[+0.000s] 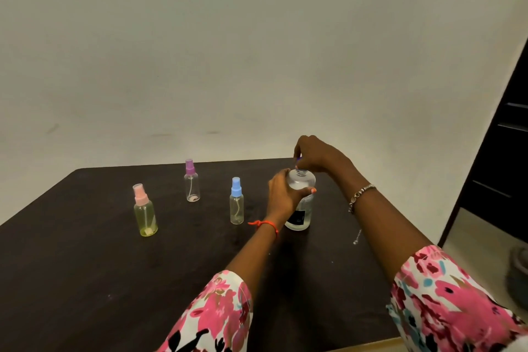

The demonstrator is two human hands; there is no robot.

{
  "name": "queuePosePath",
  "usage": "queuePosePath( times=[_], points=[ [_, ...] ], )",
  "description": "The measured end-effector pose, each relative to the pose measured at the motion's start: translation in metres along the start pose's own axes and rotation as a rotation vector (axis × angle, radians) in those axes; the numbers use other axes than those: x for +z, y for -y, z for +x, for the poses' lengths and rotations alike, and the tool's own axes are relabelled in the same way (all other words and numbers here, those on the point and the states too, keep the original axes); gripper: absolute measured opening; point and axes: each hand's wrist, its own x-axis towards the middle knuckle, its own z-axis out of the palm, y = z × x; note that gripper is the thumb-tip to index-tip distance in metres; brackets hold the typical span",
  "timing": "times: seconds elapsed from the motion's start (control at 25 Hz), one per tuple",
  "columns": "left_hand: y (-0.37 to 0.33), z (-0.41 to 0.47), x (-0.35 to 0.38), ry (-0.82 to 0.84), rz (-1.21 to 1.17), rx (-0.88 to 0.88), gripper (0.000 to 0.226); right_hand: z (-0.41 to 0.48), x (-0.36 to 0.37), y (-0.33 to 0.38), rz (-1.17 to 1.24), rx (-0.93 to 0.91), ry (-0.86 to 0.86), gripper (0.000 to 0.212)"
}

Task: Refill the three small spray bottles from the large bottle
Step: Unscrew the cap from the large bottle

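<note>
Two hands: your left hand (281, 196) grips the upright large bottle (303, 181); your right hand (315, 155) pinches its cap (299, 159) directly above the neck.

The large bottle (301, 218) stands rightmost on the worktop (85, 251), left hand (281, 194) round its side, right hand (314, 156) holding the cap (298, 158) above. Just left stands the first spray bottle (237, 204); behind-left, the second spray bottle (192, 184); leftmost and nearer, the third spray bottle (145, 213).
</note>
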Motion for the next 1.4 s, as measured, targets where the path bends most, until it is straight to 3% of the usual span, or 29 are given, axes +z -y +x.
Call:
queuePosePath(
  times=[0.12,0.24,0.32,0.48,0.64,0.72,0.8,0.88,1.04,1.12,1.28,1.4],
  points=[
    [0.0,0.0,-0.001,0.006,-0.011,0.014,0.055,0.0,-0.002,0.002,0.016,-0.009,0.024,0.016],
    [-0.001,0.0,-0.001,0.015,-0.023,0.014,0.051,-0.001,0.004,0.003,-0.065,0.016,-0.067,0.035],
    [0.0,0.0,0.0,0.018,-0.022,0.0,0.054,0.001,0.005,0.001,-0.098,0.002,-0.066,0.03],
    [0.002,0.002,0.001,0.024,-0.019,-0.02,0.059,0.005,-0.008,0.0,-0.043,-0.056,0.096,0.015],
    [0.002,0.002,0.001,0.036,-0.033,-0.028,0.059,0.003,-0.002,0.0,-0.052,-0.034,-0.033,0.033],
    [0.002,0.002,0.002,0.035,-0.032,-0.027,0.059,0.004,0.0,0.0,-0.095,-0.033,-0.045,0.025],
    [0.001,0.002,0.002,0.031,-0.024,-0.03,0.06,0.006,-0.007,0.001,-0.073,-0.067,0.046,0.012],
    [0.001,0.003,0.001,0.027,-0.01,-0.028,0.059,0.007,-0.013,0.001,-0.03,-0.086,0.108,0.015],
    [0.0,0.002,0.001,0.028,-0.019,-0.016,0.056,0.003,-0.005,0.0,-0.06,-0.031,-0.058,0.031],
    [0.0,0.002,0.001,0.029,-0.013,-0.019,0.056,0.004,-0.003,-0.001,-0.103,-0.024,-0.06,0.027],
    [0.001,0.002,0.002,0.034,0.0,-0.034,0.059,0.006,-0.013,0.0,-0.023,-0.067,0.096,0.014],
    [0.001,0.002,0.001,0.039,-0.009,-0.029,0.056,0.006,-0.007,0.0,-0.05,-0.062,-0.036,0.028]
  ],
)
